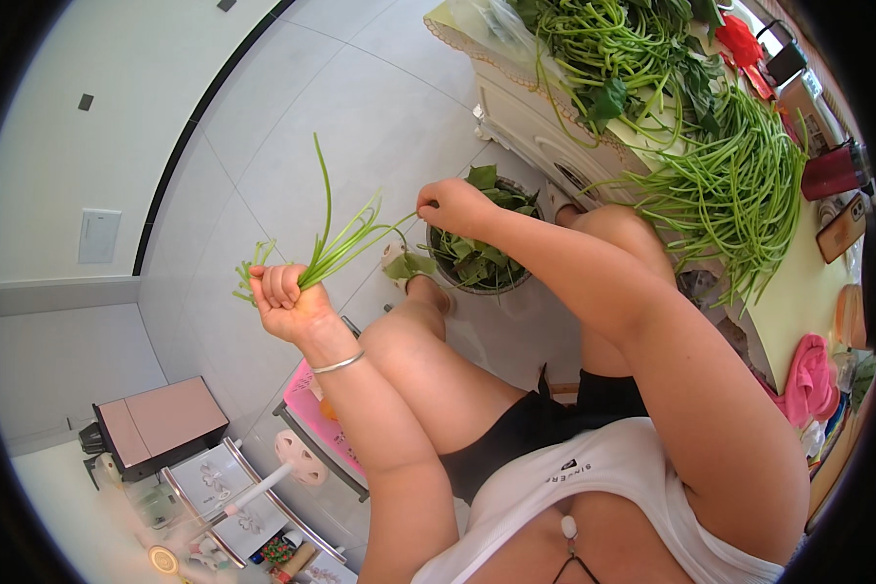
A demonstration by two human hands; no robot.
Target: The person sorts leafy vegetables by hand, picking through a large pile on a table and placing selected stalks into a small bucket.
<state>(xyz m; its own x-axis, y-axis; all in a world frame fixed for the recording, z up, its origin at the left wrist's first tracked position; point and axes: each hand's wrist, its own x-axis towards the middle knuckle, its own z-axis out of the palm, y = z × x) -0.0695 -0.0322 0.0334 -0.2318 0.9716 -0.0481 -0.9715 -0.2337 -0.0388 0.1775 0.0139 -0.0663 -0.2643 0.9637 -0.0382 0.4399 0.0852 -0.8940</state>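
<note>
My left hand [287, 300] is closed around a bunch of long green leaf stems [346, 243]. Their cut ends stick out past my fingers on the left, and the thin lengths fan out to the right. My right hand [457, 209] is pinched at the tip of one stem from this bunch, to the right of my left hand. A green leaf [412, 265] hangs below that stem; whether it is joined to it I cannot tell. Beneath my right hand stands a dark round bin [477, 289] full of loose green leaves [472, 248].
At right, a table [793, 326] bears a big heap of bare stems [720, 185] and a pile of leafy stems [613, 49]. A phone [840, 229], a dark red cup [832, 173] and a pink cloth [810, 380] lie along it. A pink-topped stool [316, 419] stands beside my left leg.
</note>
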